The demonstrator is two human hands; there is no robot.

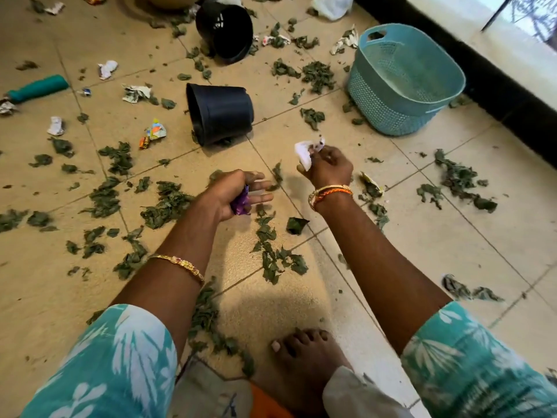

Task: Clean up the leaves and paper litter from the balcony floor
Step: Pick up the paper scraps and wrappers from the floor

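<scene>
Green leaves (168,205) and crumpled paper scraps (137,93) lie scattered over the beige tiled floor (437,236). My left hand (238,193) holds a purple wrapper (241,203) in its palm, with the fingers partly stretched out. My right hand (330,167) is raised above the floor and grips a crumpled white paper (304,153). A teal plastic basket (404,82) stands to the right, beyond my right hand, and looks empty inside.
Two black plant pots lie tipped over, one (220,113) in the middle and one (224,30) farther back. A teal-handled tool (37,87) lies at the left. A black wall base (494,86) runs along the right. My bare foot (304,354) is below.
</scene>
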